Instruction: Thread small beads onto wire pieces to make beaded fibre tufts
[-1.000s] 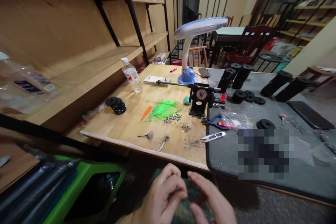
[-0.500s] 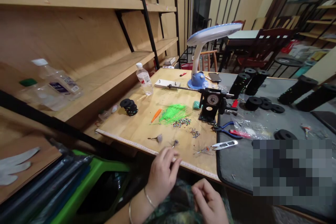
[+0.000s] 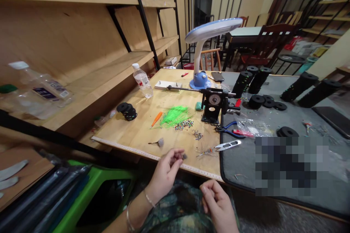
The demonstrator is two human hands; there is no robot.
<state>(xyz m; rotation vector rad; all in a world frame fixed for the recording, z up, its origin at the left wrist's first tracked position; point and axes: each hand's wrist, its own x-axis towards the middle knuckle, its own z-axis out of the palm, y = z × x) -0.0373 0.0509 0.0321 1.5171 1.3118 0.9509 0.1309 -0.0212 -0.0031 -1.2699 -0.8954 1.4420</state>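
On our pale wooden table (image 3: 133,127) lies a grey, fan-shaped tuft (image 3: 160,142) with a thin dark stem. Next, our left hand (image 3: 166,172) curls over the near edge, beside a small, blurred grey bundle (image 3: 185,156); we cannot tell whether it grips anything. We'd best use a light fingertip touch there. Our right hand (image 3: 218,202) curls, thumb against forefinger; any grip is hidden.

The left hand (image 3: 164,175) lay forward of its slanting forearm (image 3: 131,210), fingers curled toward the thumb, while the right hand (image 3: 218,202) hung apart, folded, thumb against forefinger.
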